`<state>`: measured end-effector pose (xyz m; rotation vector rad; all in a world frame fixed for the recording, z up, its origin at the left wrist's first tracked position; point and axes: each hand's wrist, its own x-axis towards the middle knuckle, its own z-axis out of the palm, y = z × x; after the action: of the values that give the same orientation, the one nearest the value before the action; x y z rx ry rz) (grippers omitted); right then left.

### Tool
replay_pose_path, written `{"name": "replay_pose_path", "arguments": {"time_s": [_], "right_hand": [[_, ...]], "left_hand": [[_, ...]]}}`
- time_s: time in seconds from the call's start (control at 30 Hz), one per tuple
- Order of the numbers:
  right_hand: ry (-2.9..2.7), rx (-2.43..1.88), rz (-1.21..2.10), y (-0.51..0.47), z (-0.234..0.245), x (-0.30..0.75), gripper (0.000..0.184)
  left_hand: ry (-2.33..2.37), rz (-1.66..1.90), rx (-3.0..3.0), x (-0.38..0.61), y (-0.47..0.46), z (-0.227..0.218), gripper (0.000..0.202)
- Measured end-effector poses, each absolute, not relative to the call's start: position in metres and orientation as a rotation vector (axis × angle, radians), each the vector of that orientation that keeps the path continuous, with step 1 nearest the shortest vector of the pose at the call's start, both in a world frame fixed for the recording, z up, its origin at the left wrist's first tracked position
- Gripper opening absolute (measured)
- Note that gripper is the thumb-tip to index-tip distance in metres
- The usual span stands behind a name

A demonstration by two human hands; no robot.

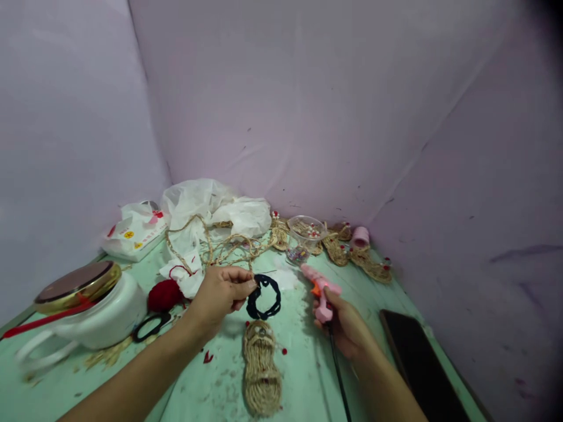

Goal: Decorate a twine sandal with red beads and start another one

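My left hand (pixel 225 291) pinches a dark blue braided cord ring (pixel 278 296) by its left side, above the table. In my right hand (pixel 345 328) is a pink hot glue gun (pixel 324 313) with an orange trigger, its nozzle aimed up and to the left. A black cord runs down from its handle. Below the ring a sole-shaped piece of coiled straw rope (pixel 263 375) lies flat, with pins at its upper end. A thin braided straw rope (pixel 213 249) lies in loose loops behind my left hand.
At left stand a white mug (pixel 112 313) with a gold-rimmed lid (pixel 79 284), dark-handled scissors (pixel 152 328) and red yarn (pixel 165 296). Plastic bags (pixel 202 202), a clear cup (pixel 305 231) and straw soles (pixel 372 264) line the back. A phone (pixel 417 363) lies at right.
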<state>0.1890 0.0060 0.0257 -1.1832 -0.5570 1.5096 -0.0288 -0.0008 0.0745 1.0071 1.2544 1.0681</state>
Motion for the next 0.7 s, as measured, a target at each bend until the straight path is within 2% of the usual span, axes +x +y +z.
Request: {"name": "replay_pose_path", "arguments": {"time_s": [0.1, 0.2, 0.33, 0.37, 0.47, 0.53, 0.6, 0.7], "right_hand": [[-0.661, -1.421, 1.448, 0.007, 0.019, 0.195, 0.019], [-0.786, -1.563, 1.326, 0.005, 0.034, 0.202, 0.024], [-1.005, -1.472, 1.147, -0.007, 0.061, 0.185, 0.017], [-1.052, -1.386, 1.164, -0.011, 0.065, 0.175, 0.022], [-1.045, -1.131, 1.62, -0.022, 0.067, 0.145, 0.03], [-0.969, -1.061, 1.793, -0.027, 0.063, 0.133, 0.033], [-0.986, -1.109, 1.769, -0.03, 0.06, 0.128, 0.033], [-1.188, -1.233, 1.486, -0.035, 0.057, 0.125, 0.026]], "left_hand": [[1.244, 1.063, 0.957, -0.027, -0.001, 0.073, 0.021], [1.253, 1.048, 1.005, -0.024, -0.003, 0.072, 0.015], [1.206, 0.939, 1.148, -0.019, -0.01, 0.075, 0.005], [1.184, 0.903, 1.183, -0.017, -0.012, 0.077, 0.005], [1.145, 0.909, 1.312, -0.014, -0.018, 0.08, 0.004], [1.158, 0.967, 1.434, -0.013, -0.02, 0.08, 0.005], [1.228, 0.982, 1.501, -0.012, -0.022, 0.079, 0.004], [1.37, 0.992, 1.434, -0.009, -0.023, 0.079, 0.013]]}}
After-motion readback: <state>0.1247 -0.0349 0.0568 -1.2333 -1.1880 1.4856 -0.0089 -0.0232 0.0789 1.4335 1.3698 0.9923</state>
